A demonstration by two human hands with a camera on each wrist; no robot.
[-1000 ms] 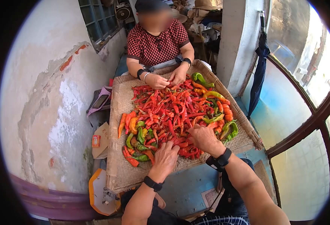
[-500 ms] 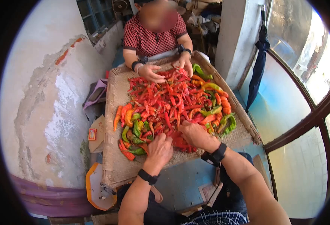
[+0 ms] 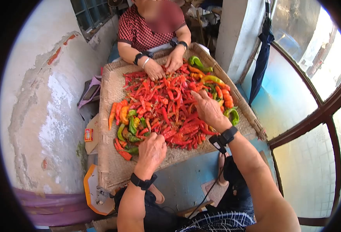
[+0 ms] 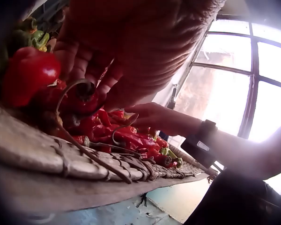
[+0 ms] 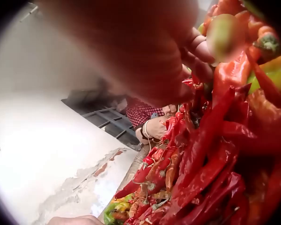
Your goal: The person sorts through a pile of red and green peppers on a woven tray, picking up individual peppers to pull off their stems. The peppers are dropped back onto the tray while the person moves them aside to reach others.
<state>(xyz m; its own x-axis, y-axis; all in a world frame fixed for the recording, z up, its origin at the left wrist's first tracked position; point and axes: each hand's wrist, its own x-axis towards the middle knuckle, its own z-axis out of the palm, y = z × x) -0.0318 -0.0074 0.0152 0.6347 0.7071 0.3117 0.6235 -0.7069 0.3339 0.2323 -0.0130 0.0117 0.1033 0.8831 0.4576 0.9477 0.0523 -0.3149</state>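
Note:
A broad pile of red chili peppers lies on a woven tray. My left hand is at the near left edge of the pile, back upward and fingers pointing down. Its loosely bent fingers reach among the peppers in the left wrist view, behind a dark red chili pepper with a long curved stem. My right hand is over the right side of the pile, index finger extended toward the peppers. Near its fingers in the right wrist view is a blurred yellow-green pepper. Green peppers lie beside my left hand.
Across the tray, another person's hands work in the far side of the pile. Orange and green peppers line the right side. A folded umbrella hangs by the window. An orange-rimmed tray stands below, left.
My right hand has moved away from the near middle of the pile, forward and right, its index finger now extended. My left hand has shifted left. The other person's hands have lowered into the peppers.

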